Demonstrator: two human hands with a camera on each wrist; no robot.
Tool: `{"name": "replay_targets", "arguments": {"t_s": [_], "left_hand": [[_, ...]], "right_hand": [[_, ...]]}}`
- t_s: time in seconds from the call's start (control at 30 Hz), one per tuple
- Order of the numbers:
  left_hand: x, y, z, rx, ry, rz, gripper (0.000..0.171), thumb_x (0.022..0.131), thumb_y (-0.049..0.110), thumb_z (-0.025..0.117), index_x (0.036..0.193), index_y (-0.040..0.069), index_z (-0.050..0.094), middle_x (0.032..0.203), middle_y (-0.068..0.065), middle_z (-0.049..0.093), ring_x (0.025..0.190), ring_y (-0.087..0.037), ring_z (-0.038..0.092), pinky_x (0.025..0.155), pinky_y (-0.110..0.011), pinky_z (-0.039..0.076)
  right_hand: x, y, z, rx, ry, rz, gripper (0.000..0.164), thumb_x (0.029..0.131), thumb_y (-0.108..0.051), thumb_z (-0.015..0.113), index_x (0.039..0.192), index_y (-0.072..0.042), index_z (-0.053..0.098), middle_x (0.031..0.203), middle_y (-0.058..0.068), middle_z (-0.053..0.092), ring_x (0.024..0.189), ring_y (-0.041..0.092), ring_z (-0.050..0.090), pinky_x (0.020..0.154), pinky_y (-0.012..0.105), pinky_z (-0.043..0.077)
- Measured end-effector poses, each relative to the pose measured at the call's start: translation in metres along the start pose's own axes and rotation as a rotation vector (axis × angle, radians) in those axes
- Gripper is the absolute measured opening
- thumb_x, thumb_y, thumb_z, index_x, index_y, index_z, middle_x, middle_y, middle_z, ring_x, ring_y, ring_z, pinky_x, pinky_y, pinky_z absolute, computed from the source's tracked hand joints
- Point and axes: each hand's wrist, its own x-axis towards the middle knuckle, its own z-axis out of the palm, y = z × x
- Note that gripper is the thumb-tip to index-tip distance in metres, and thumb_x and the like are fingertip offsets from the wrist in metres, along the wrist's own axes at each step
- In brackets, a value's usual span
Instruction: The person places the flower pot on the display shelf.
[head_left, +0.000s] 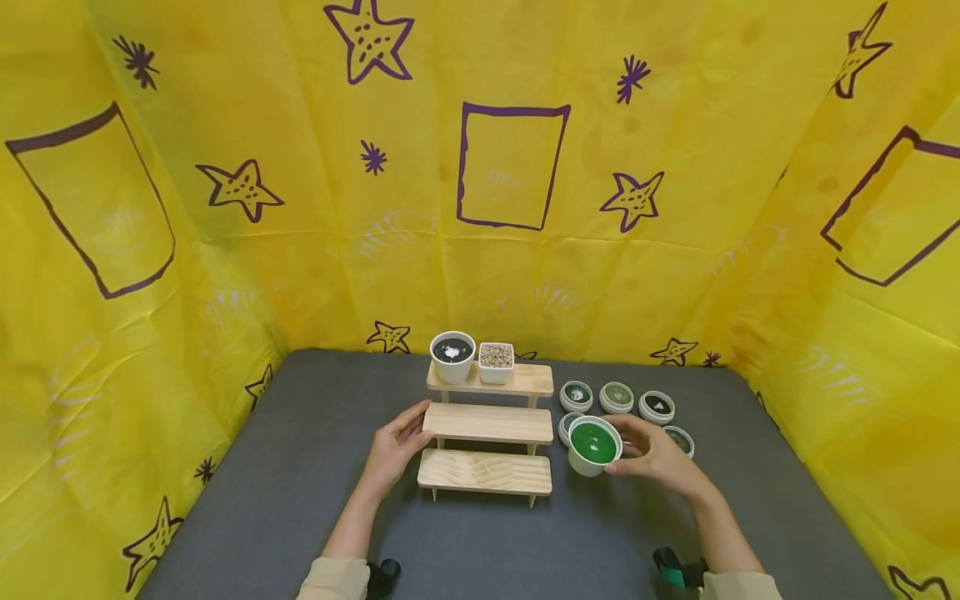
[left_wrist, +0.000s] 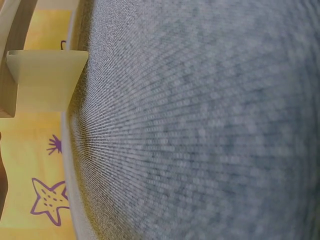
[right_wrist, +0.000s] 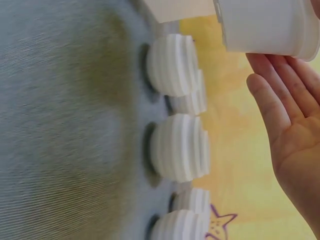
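My right hand (head_left: 660, 454) holds a white cup (head_left: 592, 447) with a bright green surface and a small pale spot inside. The cup is raised off the table, right of a three-tier wooden stand (head_left: 487, 422). In the right wrist view the fingers (right_wrist: 280, 95) lie against the cup's side (right_wrist: 265, 27). At the left end of the stand's middle shelf, my left hand (head_left: 393, 446) grips the edge between thumb and fingers. A white cup with a dark filling (head_left: 452, 358) and a square white pot of pebbles (head_left: 496, 363) stand on the top shelf.
Several ribbed round white pots (head_left: 617, 398) stand on the table right of the stand, partly behind the right hand. Dark grey cloth (head_left: 300, 467) covers the table. Yellow patterned fabric (head_left: 510, 283) encloses the back and sides.
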Motion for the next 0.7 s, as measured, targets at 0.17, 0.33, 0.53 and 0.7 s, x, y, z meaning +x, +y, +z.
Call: {"name": "replay_targets", "arguments": {"t_s": [0.17, 0.33, 0.53, 0.7], "left_hand": [[0.000, 0.001, 0.000, -0.007, -0.003, -0.001, 0.055, 0.090, 0.001, 0.067, 0.142, -0.005, 0.048, 0.151, -0.024, 0.045, 0.141, -0.035, 0.040, 0.102, -0.007, 0.043], [0.000, 0.000, 0.000, -0.017, -0.004, -0.006, 0.055, 0.090, 0.000, 0.067, 0.142, -0.005, 0.048, 0.151, -0.024, 0.045, 0.140, -0.035, 0.040, 0.100, -0.006, 0.044], [-0.001, 0.001, 0.000, -0.012, -0.003, -0.004, 0.055, 0.090, 0.001, 0.067, 0.142, -0.005, 0.048, 0.151, -0.025, 0.045, 0.140, -0.034, 0.040, 0.100, -0.006, 0.044], [0.000, 0.001, 0.000, -0.010, -0.003, 0.000, 0.055, 0.091, 0.000, 0.066, 0.142, -0.006, 0.048, 0.151, -0.025, 0.045, 0.140, -0.035, 0.040, 0.101, -0.006, 0.043]], "right_hand": [[0.011, -0.011, -0.005, -0.020, 0.012, 0.020, 0.065, 0.080, -0.007, 0.079, 0.136, 0.005, 0.050, 0.132, 0.030, 0.057, 0.111, -0.007, 0.061, 0.095, 0.010, 0.048], [0.021, -0.022, -0.009, -0.033, 0.015, 0.031, 0.063, 0.080, -0.009, 0.079, 0.136, 0.002, 0.052, 0.132, 0.027, 0.059, 0.110, -0.007, 0.061, 0.094, 0.011, 0.049], [0.030, -0.032, -0.013, -0.037, 0.020, 0.016, 0.060, 0.081, -0.010, 0.079, 0.135, -0.005, 0.054, 0.132, 0.020, 0.060, 0.111, -0.003, 0.063, 0.096, 0.013, 0.049], [0.037, -0.042, -0.015, -0.031, 0.025, 0.042, 0.060, 0.082, -0.013, 0.079, 0.137, -0.010, 0.054, 0.135, 0.018, 0.060, 0.112, -0.003, 0.062, 0.093, 0.017, 0.052]]}}
